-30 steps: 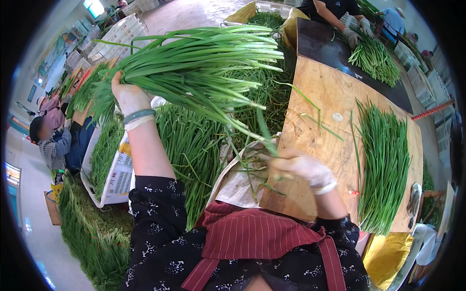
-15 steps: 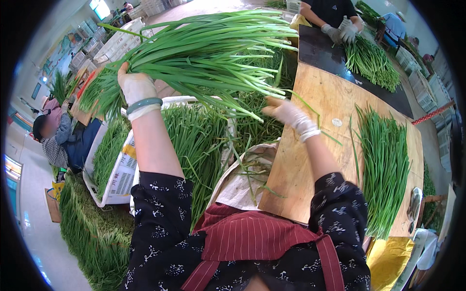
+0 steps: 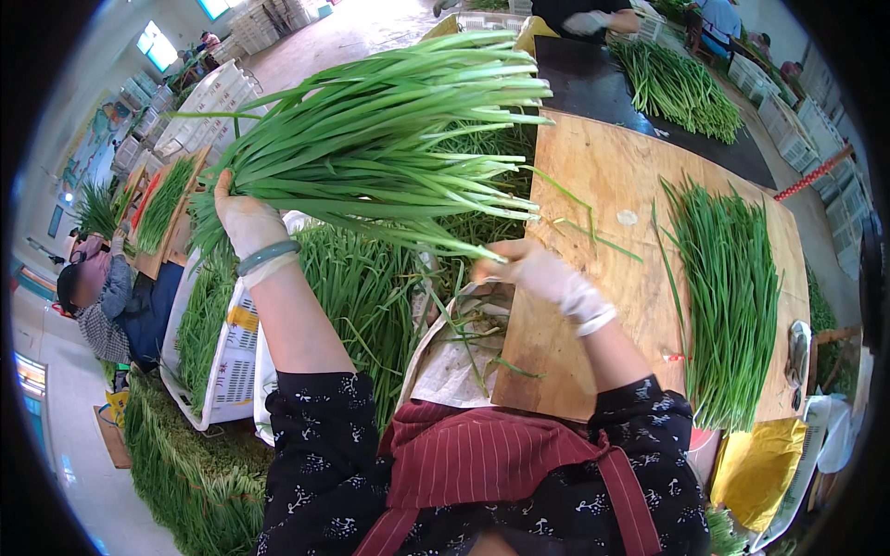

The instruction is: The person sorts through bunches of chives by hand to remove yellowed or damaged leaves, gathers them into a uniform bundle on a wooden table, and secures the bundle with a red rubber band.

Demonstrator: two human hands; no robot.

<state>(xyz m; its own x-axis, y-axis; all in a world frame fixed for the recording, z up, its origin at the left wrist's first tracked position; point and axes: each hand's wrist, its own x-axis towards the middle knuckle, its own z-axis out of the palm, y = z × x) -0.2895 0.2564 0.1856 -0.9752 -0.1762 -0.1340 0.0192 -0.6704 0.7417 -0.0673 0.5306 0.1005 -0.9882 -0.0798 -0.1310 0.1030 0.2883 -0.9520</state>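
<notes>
My gloved left hand (image 3: pixel 248 222) is closed round the leafy end of a large bunch of garlic chives (image 3: pixel 371 148), held up in front of me. Its pale cut ends fan out to the right. Close to the lowest of those ends is my gloved right hand (image 3: pixel 542 273), fingers bent together at the tip of one stalk; its fingertips are slightly blurred. On the wooden board (image 3: pixel 593 343) to the right lies a second, neatly aligned bundle of chives (image 3: pixel 728 296). A few loose leaves lie on the board near my right hand.
A white crate (image 3: pixel 227 380) full of chives stands at my left, with more chives heaped below it. A pale cloth sack (image 3: pixel 454 366) hangs by the board's near edge. Across a dark tabletop (image 3: pixel 584 83), another person's gloved hand (image 3: pixel 588 22) shows. Someone sits at far left.
The whole view has shifted a little. My left hand still holds the bunch; my right hand has come down and left to the lowest stalk end.
</notes>
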